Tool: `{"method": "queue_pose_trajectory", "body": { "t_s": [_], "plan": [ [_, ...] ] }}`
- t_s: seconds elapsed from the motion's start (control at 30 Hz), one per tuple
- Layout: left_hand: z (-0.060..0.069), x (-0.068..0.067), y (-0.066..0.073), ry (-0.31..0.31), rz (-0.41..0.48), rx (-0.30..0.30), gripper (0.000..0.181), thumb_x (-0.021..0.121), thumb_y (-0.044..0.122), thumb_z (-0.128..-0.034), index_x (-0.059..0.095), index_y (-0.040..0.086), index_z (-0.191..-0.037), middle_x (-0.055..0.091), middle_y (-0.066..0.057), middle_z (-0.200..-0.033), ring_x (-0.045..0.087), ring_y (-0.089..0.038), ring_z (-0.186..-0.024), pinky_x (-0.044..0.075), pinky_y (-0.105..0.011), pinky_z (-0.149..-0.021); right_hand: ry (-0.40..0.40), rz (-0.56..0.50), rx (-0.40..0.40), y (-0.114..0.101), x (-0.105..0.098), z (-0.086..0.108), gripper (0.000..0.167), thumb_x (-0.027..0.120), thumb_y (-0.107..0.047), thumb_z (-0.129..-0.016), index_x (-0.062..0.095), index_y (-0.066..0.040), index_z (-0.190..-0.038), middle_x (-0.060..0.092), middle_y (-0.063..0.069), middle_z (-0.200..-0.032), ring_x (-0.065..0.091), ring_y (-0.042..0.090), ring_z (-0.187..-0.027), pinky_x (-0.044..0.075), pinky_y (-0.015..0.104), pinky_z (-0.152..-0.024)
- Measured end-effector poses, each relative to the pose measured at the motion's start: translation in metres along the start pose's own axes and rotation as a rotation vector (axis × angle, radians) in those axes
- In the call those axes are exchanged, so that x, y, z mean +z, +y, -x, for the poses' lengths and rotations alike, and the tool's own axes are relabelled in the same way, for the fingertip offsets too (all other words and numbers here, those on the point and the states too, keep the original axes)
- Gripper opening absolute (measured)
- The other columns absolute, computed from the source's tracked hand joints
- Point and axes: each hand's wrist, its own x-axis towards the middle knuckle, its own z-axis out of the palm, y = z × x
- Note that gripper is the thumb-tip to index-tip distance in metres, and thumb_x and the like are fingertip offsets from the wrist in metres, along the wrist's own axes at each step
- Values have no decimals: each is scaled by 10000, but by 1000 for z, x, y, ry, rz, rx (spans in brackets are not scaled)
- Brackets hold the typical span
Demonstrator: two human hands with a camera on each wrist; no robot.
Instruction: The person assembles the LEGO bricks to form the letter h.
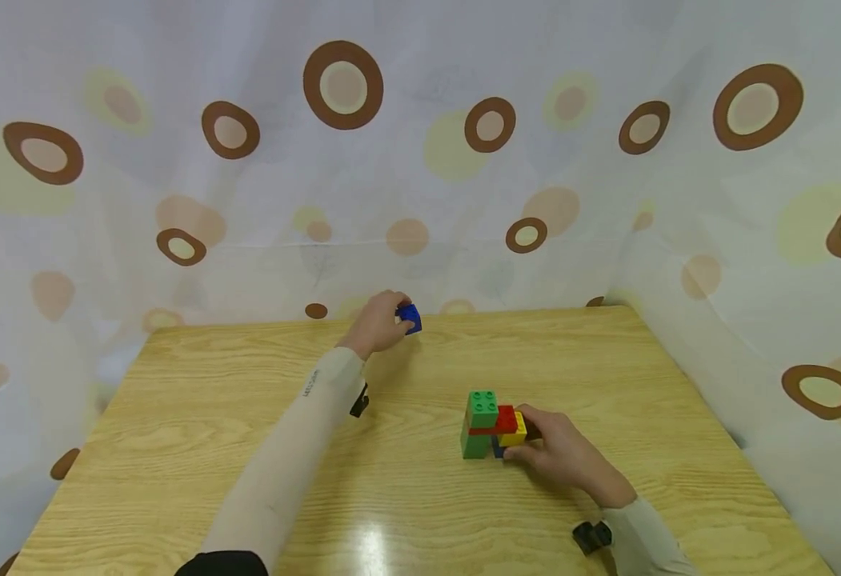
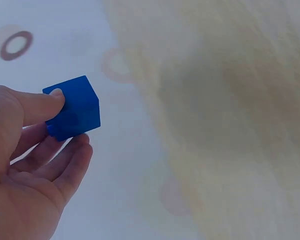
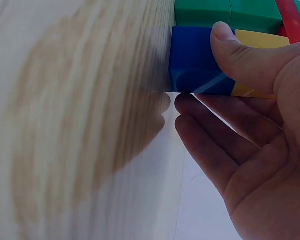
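Near the far edge of the table, my left hand [image 1: 379, 324] pinches a blue toy building block [image 1: 410, 318] between thumb and fingers. In the left wrist view the blue block [image 2: 74, 107] is held above the tabletop. At the right, my right hand [image 1: 564, 452] grips the lower side of a small block structure. Its thumb lies across a dark blue block [image 3: 195, 57] with a yellow block [image 1: 514, 436] stacked on it. Beside them rises a green stack [image 1: 482, 410], and a red block [image 1: 506, 419] bridges toward the yellow one.
The wooden table [image 1: 420, 512] carries the structure right of its middle. A patterned cloth [image 1: 420, 176] hangs behind the table's far edge and along its sides. Small black devices sit on both wrists.
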Motion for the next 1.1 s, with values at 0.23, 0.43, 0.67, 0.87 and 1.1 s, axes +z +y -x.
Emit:
{"method": "queue_pose_trajectory", "body": {
  "t_s": [0.23,0.43,0.67,0.87,1.1],
  "plan": [
    [5,-27,29,3,48,89,419,614,184,-1018,543,8,-1392,552,-179,-1318,585,-317,-1201,514,-394,-1022,7,9,-14,2,0,-1,385,780,-192,-900,612,-121,-1239,720,60,-1197,713,266,-1078,586,398,-900],
    [21,-44,62,-66,96,202,384,611,203,-1017,554,35,-1358,610,-121,-1269,607,-257,-1156,538,-378,-960,7,5,-20,3,0,-2,377,778,-198,-903,616,-118,-1234,720,62,-1192,716,263,-1067,590,384,-890],
    [51,-56,106,-204,104,354,387,615,207,-1012,544,60,-1363,658,-74,-1234,637,-170,-1083,546,-292,-915,5,17,-27,3,0,-3,377,774,-205,-907,619,-110,-1238,721,43,-1174,715,219,-1037,594,361,-874],
    [67,-50,125,-259,20,451,412,618,201,-1010,540,48,-1384,650,-60,-1248,636,-144,-1037,531,-239,-891,6,26,-14,4,0,-3,368,770,-218,-911,620,-115,-1230,723,36,-1161,710,194,-1015,596,372,-867],
    [75,-34,129,-321,-76,446,421,632,219,-1012,548,81,-1401,639,-62,-1269,626,-164,-1003,526,-211,-869,6,1,-27,4,1,-2,336,767,-202,-914,620,-122,-1206,723,43,-1159,718,216,-1027,599,360,-861]
  ]
}}
